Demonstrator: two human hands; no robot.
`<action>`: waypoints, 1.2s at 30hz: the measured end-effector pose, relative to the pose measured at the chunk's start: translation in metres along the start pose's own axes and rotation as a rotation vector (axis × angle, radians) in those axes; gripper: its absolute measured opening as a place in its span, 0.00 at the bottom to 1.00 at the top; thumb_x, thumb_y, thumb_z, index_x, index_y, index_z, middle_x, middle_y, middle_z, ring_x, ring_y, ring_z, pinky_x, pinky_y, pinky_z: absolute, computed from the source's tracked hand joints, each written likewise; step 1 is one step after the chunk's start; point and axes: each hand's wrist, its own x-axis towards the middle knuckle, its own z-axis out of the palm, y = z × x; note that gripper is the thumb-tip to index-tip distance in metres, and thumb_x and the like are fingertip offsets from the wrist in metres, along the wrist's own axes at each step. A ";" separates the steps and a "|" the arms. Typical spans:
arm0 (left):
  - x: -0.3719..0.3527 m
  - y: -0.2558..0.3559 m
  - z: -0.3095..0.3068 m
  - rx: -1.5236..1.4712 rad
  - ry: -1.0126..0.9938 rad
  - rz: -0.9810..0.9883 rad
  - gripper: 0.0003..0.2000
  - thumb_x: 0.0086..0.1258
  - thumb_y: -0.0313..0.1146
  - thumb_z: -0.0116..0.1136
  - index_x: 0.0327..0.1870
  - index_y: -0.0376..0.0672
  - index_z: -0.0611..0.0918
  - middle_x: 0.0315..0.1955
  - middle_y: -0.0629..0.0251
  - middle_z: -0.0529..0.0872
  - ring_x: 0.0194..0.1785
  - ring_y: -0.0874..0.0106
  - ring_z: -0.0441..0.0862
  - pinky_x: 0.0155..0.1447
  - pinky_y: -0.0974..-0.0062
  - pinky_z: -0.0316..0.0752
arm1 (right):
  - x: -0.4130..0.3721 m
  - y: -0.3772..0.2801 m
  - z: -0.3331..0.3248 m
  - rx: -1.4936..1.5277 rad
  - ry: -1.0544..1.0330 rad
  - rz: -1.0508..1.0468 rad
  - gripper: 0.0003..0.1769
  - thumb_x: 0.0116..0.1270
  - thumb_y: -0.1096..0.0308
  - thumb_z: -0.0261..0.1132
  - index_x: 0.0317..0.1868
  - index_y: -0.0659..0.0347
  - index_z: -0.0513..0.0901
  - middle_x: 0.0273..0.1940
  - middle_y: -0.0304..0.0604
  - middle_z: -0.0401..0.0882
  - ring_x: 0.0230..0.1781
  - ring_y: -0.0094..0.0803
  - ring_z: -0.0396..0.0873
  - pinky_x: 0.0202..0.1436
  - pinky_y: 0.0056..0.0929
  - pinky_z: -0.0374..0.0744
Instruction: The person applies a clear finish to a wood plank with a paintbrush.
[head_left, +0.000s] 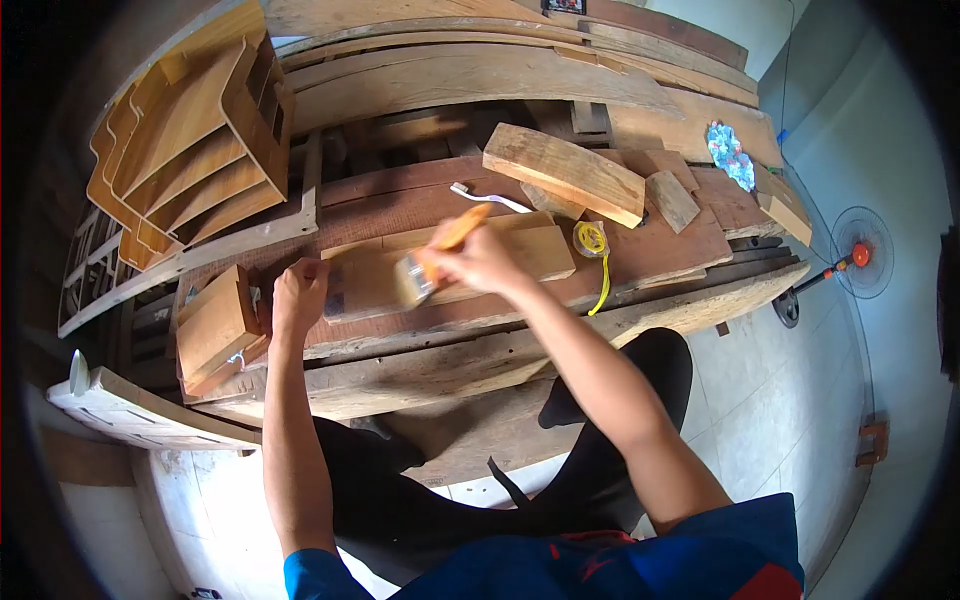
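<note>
My right hand is wrapped round a paintbrush with an orange handle. The brush's bristles, blurred by motion, meet the top of a flat wooden board. That board lies lengthwise on the reddish-brown bench planks, with a dark patch near its left end. At the left end of the board, my left hand is closed, fingertips gripping its corner. Behind the board lies a white and purple toothbrush. Beside its right end sits a yellow tape measure with some tape pulled out toward me.
A thick wood block rests on smaller offcuts behind the board. Left of my left hand stands a wooden box. A tiered wooden rack occupies the back left, and long planks line the back. At right stands a fan.
</note>
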 end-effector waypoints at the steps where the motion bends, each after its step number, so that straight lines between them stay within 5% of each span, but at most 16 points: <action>1: -0.003 0.004 -0.001 0.023 0.004 0.004 0.20 0.78 0.49 0.61 0.49 0.38 0.91 0.42 0.47 0.93 0.50 0.51 0.92 0.56 0.59 0.84 | -0.006 0.011 -0.031 -0.153 0.093 -0.076 0.10 0.75 0.58 0.72 0.38 0.54 0.87 0.30 0.35 0.89 0.26 0.22 0.84 0.32 0.31 0.81; 3: -0.010 0.020 -0.006 0.018 0.001 -0.090 0.22 0.76 0.50 0.62 0.50 0.37 0.91 0.43 0.46 0.93 0.52 0.50 0.92 0.58 0.59 0.84 | -0.039 -0.009 -0.087 -0.467 0.346 -0.042 0.12 0.75 0.59 0.70 0.33 0.54 0.87 0.25 0.33 0.88 0.26 0.24 0.84 0.33 0.30 0.80; 5: -0.007 0.023 -0.010 0.016 0.020 -0.129 0.24 0.76 0.53 0.63 0.51 0.37 0.91 0.44 0.46 0.93 0.52 0.50 0.91 0.58 0.58 0.84 | -0.068 -0.026 -0.132 -0.867 0.526 0.018 0.18 0.76 0.53 0.66 0.32 0.56 0.88 0.27 0.42 0.89 0.27 0.40 0.89 0.35 0.41 0.84; 8: -0.009 0.019 -0.006 0.027 0.032 -0.138 0.26 0.75 0.56 0.64 0.50 0.36 0.91 0.42 0.46 0.93 0.51 0.48 0.92 0.58 0.57 0.84 | -0.084 -0.049 -0.155 -1.336 0.560 0.188 0.28 0.78 0.47 0.61 0.27 0.61 0.88 0.24 0.51 0.87 0.27 0.49 0.89 0.34 0.46 0.86; 12: -0.002 0.022 -0.003 0.091 0.042 -0.165 0.27 0.74 0.57 0.63 0.47 0.37 0.92 0.40 0.44 0.93 0.50 0.47 0.92 0.57 0.56 0.84 | -0.061 -0.065 -0.066 -1.065 0.305 0.253 0.43 0.86 0.44 0.47 0.13 0.59 0.81 0.18 0.50 0.82 0.17 0.41 0.83 0.26 0.50 0.82; 14: 0.000 0.020 -0.001 0.120 0.054 -0.180 0.27 0.75 0.58 0.63 0.46 0.37 0.93 0.39 0.43 0.93 0.49 0.47 0.92 0.57 0.56 0.84 | -0.042 -0.067 -0.005 -0.736 0.173 -0.045 0.21 0.84 0.59 0.57 0.34 0.64 0.84 0.20 0.47 0.83 0.16 0.39 0.81 0.24 0.46 0.81; 16: 0.001 0.017 0.000 0.130 0.066 -0.190 0.28 0.75 0.59 0.61 0.46 0.38 0.93 0.38 0.42 0.92 0.48 0.47 0.92 0.57 0.56 0.83 | -0.014 -0.040 0.049 -0.576 0.195 -0.224 0.08 0.80 0.66 0.63 0.43 0.62 0.82 0.24 0.46 0.85 0.19 0.38 0.83 0.25 0.41 0.81; 19: 0.003 0.015 0.000 0.120 0.086 -0.193 0.27 0.75 0.59 0.62 0.46 0.39 0.93 0.39 0.43 0.92 0.49 0.46 0.91 0.57 0.56 0.84 | 0.011 -0.038 0.088 -0.339 0.259 -0.418 0.09 0.77 0.63 0.68 0.39 0.56 0.82 0.26 0.41 0.86 0.24 0.34 0.85 0.29 0.37 0.79; 24: -0.002 0.011 -0.002 0.079 0.051 -0.226 0.26 0.74 0.57 0.63 0.47 0.37 0.93 0.39 0.43 0.93 0.50 0.47 0.92 0.57 0.56 0.84 | -0.008 -0.033 -0.014 -0.424 0.105 0.047 0.12 0.76 0.58 0.70 0.37 0.56 0.84 0.31 0.37 0.87 0.33 0.29 0.86 0.39 0.36 0.81; 28: -0.007 0.011 -0.003 0.019 0.061 -0.144 0.22 0.76 0.51 0.63 0.47 0.36 0.92 0.40 0.44 0.93 0.49 0.48 0.92 0.55 0.60 0.85 | -0.042 -0.040 -0.130 -0.764 0.297 0.285 0.12 0.75 0.55 0.68 0.42 0.54 0.89 0.31 0.38 0.92 0.31 0.31 0.91 0.39 0.37 0.86; 32: -0.014 0.004 -0.001 -0.092 0.064 -0.083 0.20 0.78 0.46 0.63 0.52 0.34 0.90 0.43 0.46 0.94 0.49 0.57 0.93 0.56 0.65 0.84 | -0.057 -0.029 -0.140 -0.899 0.616 -0.147 0.11 0.79 0.55 0.65 0.41 0.51 0.83 0.27 0.40 0.90 0.26 0.38 0.90 0.30 0.37 0.86; 34: -0.020 0.001 0.001 -0.180 0.073 -0.017 0.20 0.79 0.43 0.63 0.55 0.32 0.88 0.45 0.48 0.94 0.50 0.62 0.93 0.56 0.67 0.83 | -0.066 -0.040 -0.122 -1.037 0.371 -0.026 0.08 0.79 0.57 0.65 0.42 0.50 0.82 0.26 0.42 0.88 0.25 0.41 0.89 0.29 0.40 0.85; 36: -0.025 0.002 0.001 -0.184 0.028 -0.036 0.20 0.79 0.41 0.63 0.59 0.32 0.87 0.51 0.49 0.93 0.54 0.67 0.91 0.60 0.71 0.81 | -0.067 -0.028 -0.112 -0.754 0.173 -0.205 0.10 0.77 0.58 0.67 0.42 0.54 0.82 0.28 0.46 0.87 0.27 0.39 0.87 0.31 0.37 0.83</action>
